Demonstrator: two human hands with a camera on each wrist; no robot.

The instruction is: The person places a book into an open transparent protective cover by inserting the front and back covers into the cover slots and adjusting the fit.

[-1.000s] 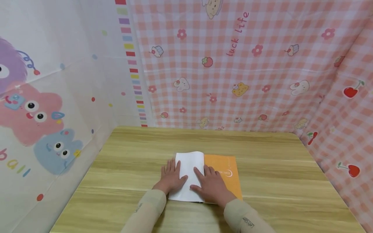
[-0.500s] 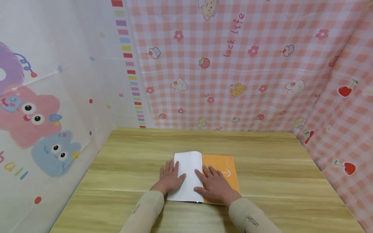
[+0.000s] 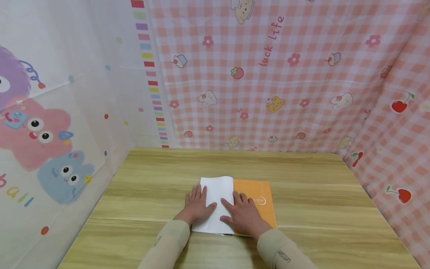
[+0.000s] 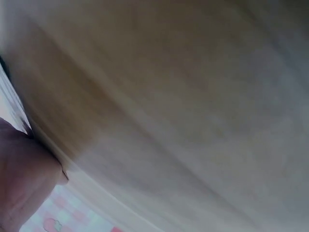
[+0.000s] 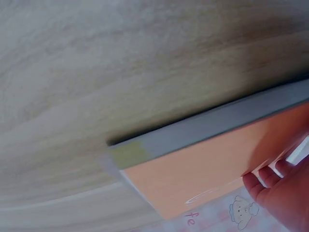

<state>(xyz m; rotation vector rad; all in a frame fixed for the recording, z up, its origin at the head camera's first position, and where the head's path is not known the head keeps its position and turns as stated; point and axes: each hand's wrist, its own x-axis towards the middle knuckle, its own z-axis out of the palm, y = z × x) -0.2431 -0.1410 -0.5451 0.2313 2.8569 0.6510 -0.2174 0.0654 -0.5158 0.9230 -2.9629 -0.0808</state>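
Note:
An open book lies flat on the wooden table, a white page (image 3: 218, 190) on its left and an orange page (image 3: 253, 186) with a small white printed mark on its right. My left hand (image 3: 197, 205) rests with spread, straight fingers over the white page's left edge, thumb on the paper. Over the fold lies my right hand (image 3: 244, 216), its thumb and index finger on the white page and its other fingers on the orange one. From the right wrist, the book's thick page edge (image 5: 212, 121) shows beside the fingers. Only part of the left hand (image 4: 26, 176) appears at its wrist.
The wooden table (image 3: 312, 201) stretches around the book on all sides. Behind it hangs a pink checked cloth (image 3: 255, 86), with a white cartoon-printed cloth (image 3: 87, 112) along the left and more checked cloth (image 3: 399, 149) on the right.
My right hand slid right along the fold, then came back left onto the white page. The left hand stays at the page's left edge. The head view shifted slightly.

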